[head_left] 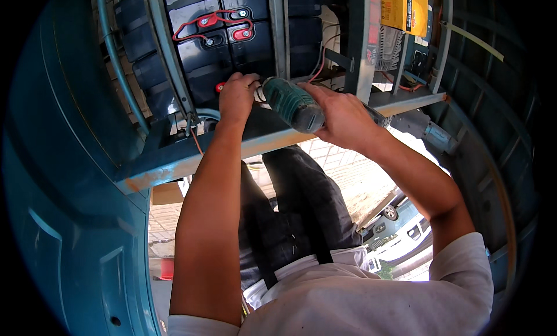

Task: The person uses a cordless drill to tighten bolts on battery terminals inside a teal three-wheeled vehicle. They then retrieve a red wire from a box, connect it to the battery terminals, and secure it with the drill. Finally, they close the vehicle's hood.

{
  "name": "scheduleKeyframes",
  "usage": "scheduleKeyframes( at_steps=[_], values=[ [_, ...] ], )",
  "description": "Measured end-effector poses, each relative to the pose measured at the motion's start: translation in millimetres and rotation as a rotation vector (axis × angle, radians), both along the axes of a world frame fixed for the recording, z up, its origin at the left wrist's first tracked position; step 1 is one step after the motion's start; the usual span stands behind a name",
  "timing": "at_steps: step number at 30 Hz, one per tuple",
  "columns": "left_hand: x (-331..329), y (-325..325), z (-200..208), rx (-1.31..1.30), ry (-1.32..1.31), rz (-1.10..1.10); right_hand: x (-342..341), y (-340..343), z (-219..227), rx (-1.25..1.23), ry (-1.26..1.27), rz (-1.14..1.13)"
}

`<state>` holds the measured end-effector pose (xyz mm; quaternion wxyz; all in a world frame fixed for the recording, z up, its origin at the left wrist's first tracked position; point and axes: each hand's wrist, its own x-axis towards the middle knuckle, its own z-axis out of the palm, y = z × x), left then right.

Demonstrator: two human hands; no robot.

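Note:
My right hand (347, 116) grips a green and black cordless drill (288, 103), its front end angled up and left toward the batteries. Close to that front end, my left hand (237, 95) has its fingers curled together low on the near battery. What they hold, if anything, is hidden. Beside those fingers shows a red terminal cover (220, 87). Farther off, black batteries (200, 54) sit in a metal frame, and a red cable (188, 28) links terminals on their tops.
A rusty-edged metal beam (214, 145) crosses under my wrists. Upright metal bars (280, 34) stand between the batteries. A yellow box (408, 11) is at the upper right, with red wires (409, 87) below it. A blue panel (75, 179) fills the left side.

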<state>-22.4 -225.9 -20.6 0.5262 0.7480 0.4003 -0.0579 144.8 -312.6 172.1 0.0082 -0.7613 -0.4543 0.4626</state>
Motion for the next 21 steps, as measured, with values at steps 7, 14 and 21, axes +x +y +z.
scheduleKeyframes(
  at_steps=[7, 14, 21],
  values=[
    [-5.6, -0.8, -1.2, -0.005, -0.013, -0.046, 0.6, 8.7, 4.0, 0.027, -0.059, 0.221],
    [-9.5, 0.0, -2.6, -0.028, -0.067, -0.056, -4.1, 6.9, 0.7, 0.096, -0.125, 0.421],
    [-7.8, 2.1, 1.3, -0.039, -0.014, -0.057, -8.4, 3.8, -11.8, 0.195, -0.184, 0.467]
  ],
)
